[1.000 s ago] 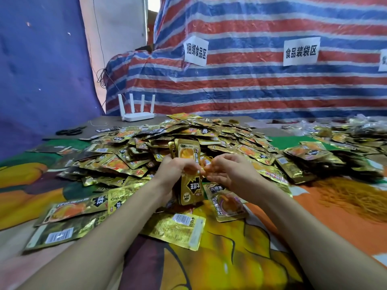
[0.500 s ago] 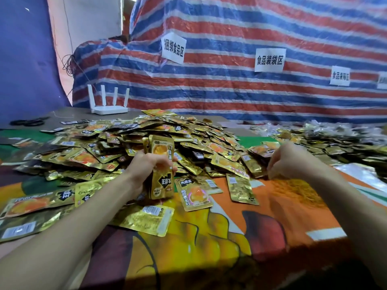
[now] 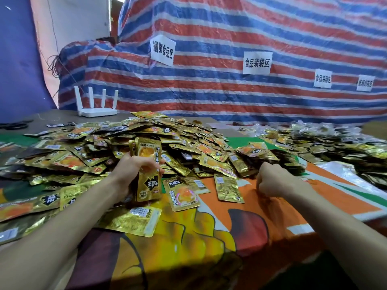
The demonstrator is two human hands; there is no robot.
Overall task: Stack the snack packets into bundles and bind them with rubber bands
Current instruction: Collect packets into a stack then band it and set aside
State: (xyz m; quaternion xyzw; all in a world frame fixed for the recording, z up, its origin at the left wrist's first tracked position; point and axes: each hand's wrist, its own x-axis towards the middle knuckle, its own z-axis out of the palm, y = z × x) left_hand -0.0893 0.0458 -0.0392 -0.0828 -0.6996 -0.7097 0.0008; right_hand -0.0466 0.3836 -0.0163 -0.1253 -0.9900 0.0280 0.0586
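Note:
My left hand point(image 3: 134, 170) grips an upright stack of gold snack packets point(image 3: 149, 176), with the printed front facing me. Behind it spreads a big heap of loose gold packets point(image 3: 129, 143). A single packet point(image 3: 182, 194) lies face up just right of the stack, and another point(image 3: 229, 188) lies face down beside it. My right hand point(image 3: 272, 181) is off to the right on the orange cloth, knuckles up, fingers curled down into thin yellow rubber bands point(image 3: 261, 198) that it mostly hides.
Bundled packets point(image 3: 257, 153) lie behind my right hand, and a second heap point(image 3: 335, 143) fills the far right. A white router point(image 3: 97, 110) stands at the back left. A striped tarp point(image 3: 230, 59) with paper labels closes the back. The table edge point(image 3: 314, 233) runs at lower right.
My right hand left the stack and moved right, then dropped down onto the orange cloth. My left hand kept hold of the stack. The view swung to the right.

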